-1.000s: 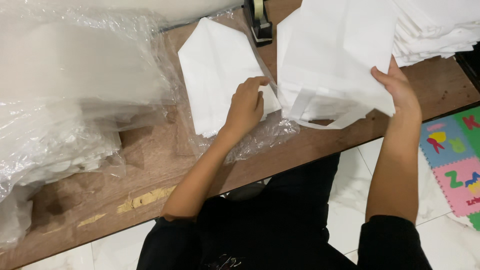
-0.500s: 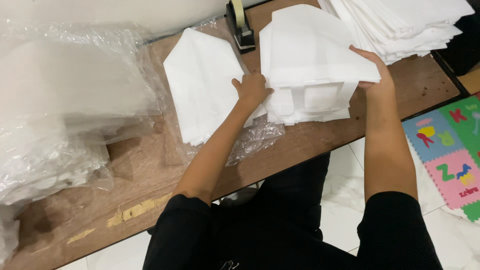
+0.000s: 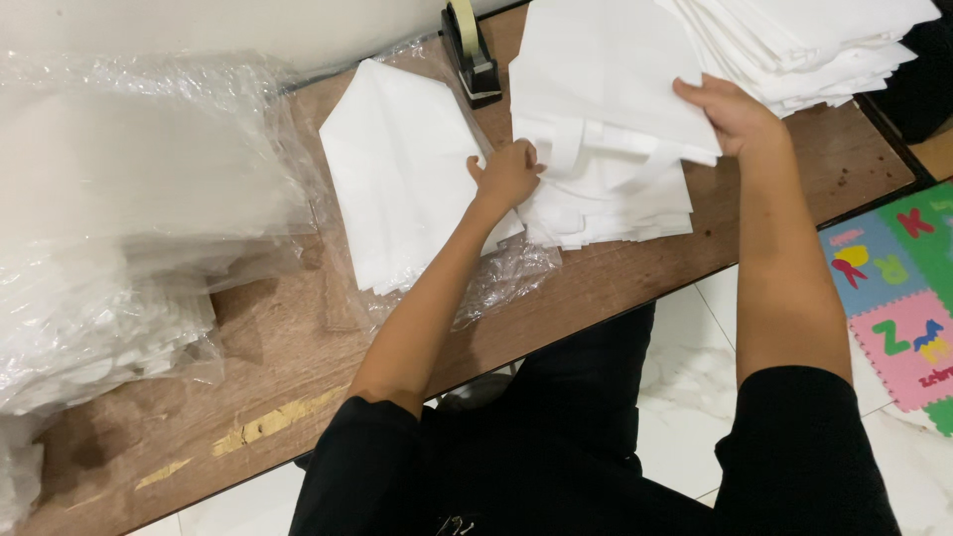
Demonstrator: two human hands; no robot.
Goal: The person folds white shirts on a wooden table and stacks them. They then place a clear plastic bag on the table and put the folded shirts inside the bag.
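Raised since: white bags (image 3: 606,119), maybe plastic-wrapped (image 3: 506,283).

Bright, even indoor light; slight motion blur.

left hand (image 3: 508,171) and right hand (image 3: 732,111) clenched

A small packing workspace, apparently in a home: worn wooden table (image 3: 615,288) bearing stacks of white fabric bags (image 3: 814,40), clear plastic-wrapped bundles (image 3: 119,228) and a tape dispenser (image 3: 469,52); tiled floor (image 3: 685,437) with a children's foam puzzle mat (image 3: 898,298).
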